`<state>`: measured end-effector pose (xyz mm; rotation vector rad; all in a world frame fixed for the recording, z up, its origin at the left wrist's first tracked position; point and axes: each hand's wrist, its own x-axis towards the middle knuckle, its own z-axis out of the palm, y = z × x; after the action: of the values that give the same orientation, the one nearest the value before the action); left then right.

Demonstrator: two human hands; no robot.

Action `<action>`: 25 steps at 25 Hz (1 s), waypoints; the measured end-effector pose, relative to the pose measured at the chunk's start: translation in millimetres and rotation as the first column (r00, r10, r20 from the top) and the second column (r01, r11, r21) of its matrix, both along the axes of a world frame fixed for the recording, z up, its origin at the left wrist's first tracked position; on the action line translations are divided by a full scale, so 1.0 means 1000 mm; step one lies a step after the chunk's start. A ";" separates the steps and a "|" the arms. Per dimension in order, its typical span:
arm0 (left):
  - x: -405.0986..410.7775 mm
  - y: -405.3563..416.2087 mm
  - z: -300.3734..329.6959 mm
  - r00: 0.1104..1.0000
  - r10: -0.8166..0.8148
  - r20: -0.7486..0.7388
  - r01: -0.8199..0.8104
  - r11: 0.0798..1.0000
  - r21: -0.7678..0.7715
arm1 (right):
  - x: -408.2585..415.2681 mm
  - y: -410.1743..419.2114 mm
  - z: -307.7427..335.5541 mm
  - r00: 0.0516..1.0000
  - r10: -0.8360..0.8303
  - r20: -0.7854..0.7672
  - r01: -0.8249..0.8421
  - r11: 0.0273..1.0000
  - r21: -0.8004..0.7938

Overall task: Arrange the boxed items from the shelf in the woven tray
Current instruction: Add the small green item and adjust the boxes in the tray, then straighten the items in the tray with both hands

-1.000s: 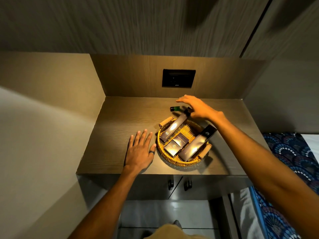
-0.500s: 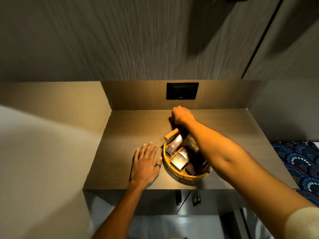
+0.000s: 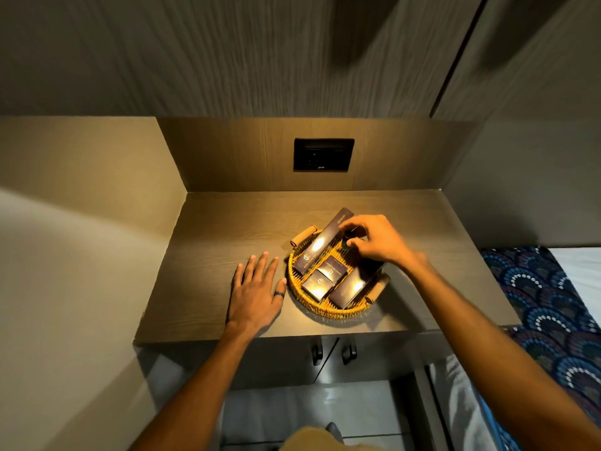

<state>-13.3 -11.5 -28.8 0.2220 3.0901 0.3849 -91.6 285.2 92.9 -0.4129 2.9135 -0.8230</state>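
A round woven tray [image 3: 294, 281] with wooden handles sits on the wooden shelf [image 3: 227, 229]. In it lie dark boxes: a long box [image 3: 320, 245] on the left, two small boxes [image 3: 325, 278] in the middle, and another long box [image 3: 353, 288] on the right. My right hand [image 3: 377, 240] hovers over the tray's far side, its fingers closed on a small dark bottle [image 3: 348, 239]. My left hand [image 3: 257, 292] lies flat on the shelf, fingers spread, just left of the tray; it wears a dark ring.
A black wall socket panel [image 3: 323, 155] is set in the back wall. Walls close the shelf on the left and right. Cabinet doors with dark handles [image 3: 331, 353] are below the shelf. A patterned blue fabric [image 3: 549, 307] lies at the right.
My right hand closed on the small dark bottle behind the tray and has brought it over the tray's far side. The left hand has stayed flat on the shelf.
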 end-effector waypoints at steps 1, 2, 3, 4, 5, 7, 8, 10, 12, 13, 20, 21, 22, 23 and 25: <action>0.001 0.001 0.001 1.000 -0.005 0.007 0.005 1.000 -0.007 | 0.003 -0.001 -0.007 1.000 -0.011 0.023 0.010 0.999 0.033; 0.001 0.001 0.002 1.000 -0.008 0.011 0.008 1.000 -0.014 | 0.005 -0.003 -0.012 0.999 -0.023 0.038 0.020 0.998 0.059; 0.001 0.001 0.003 1.000 -0.008 0.012 0.009 1.000 -0.016 | 0.006 -0.005 -0.015 0.998 -0.030 0.049 0.026 0.996 0.080; 0.002 0.001 0.003 1.000 -0.008 0.011 0.008 1.000 -0.014 | 0.007 -0.006 -0.018 0.998 -0.034 0.057 0.028 0.995 0.093; 0.002 0.001 0.003 1.000 -0.009 0.011 0.009 1.000 -0.012 | 0.007 -0.006 -0.020 0.998 -0.037 0.060 0.031 0.995 0.100; 0.002 0.001 0.002 1.000 -0.012 0.010 0.012 1.000 -0.008 | 0.007 -0.008 -0.020 0.998 -0.039 0.058 0.033 0.993 0.111; 0.002 0.001 0.001 1.000 -0.012 0.009 0.012 1.000 -0.008 | 0.007 -0.010 -0.019 0.998 -0.035 0.061 0.028 0.993 0.113; 0.001 0.000 -0.001 1.000 -0.014 0.006 0.014 1.000 -0.004 | 0.009 -0.012 -0.014 0.997 -0.027 0.072 0.019 0.993 0.116; 0.000 -0.001 -0.001 1.000 -0.020 0.012 0.020 1.000 -0.007 | 0.014 -0.009 -0.008 0.997 -0.035 0.065 0.026 0.992 0.124; 0.000 -0.001 -0.001 1.000 -0.027 0.016 0.027 1.000 -0.008 | 0.017 -0.006 -0.005 0.998 -0.051 0.047 0.045 0.992 0.119; -0.031 0.012 0.029 0.999 -0.026 -0.047 0.035 0.981 0.190 | 0.096 -0.024 -0.033 0.867 -0.469 -0.166 0.486 0.870 0.084; -0.045 0.019 0.039 0.993 -0.092 -0.074 0.103 0.981 0.162 | 0.106 -0.031 -0.039 0.857 -0.495 -0.140 0.510 0.853 0.108; -0.058 0.026 0.048 0.981 -0.172 -0.088 0.182 0.975 0.124 | 0.114 -0.036 -0.045 0.853 -0.511 -0.108 0.521 0.844 0.129; -0.071 0.033 0.057 0.963 -0.254 -0.089 0.260 0.962 0.077 | 0.119 -0.039 -0.050 0.852 -0.518 -0.081 0.524 0.839 0.147; -0.090 0.040 0.066 0.923 -0.383 -0.044 0.382 0.924 -0.033 | 0.122 -0.040 -0.058 0.858 -0.512 -0.052 0.513 0.844 0.153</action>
<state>-103.1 28.6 37.5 0.8295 2.9917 0.3292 30.1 245.5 35.1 0.4047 3.1033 -0.6129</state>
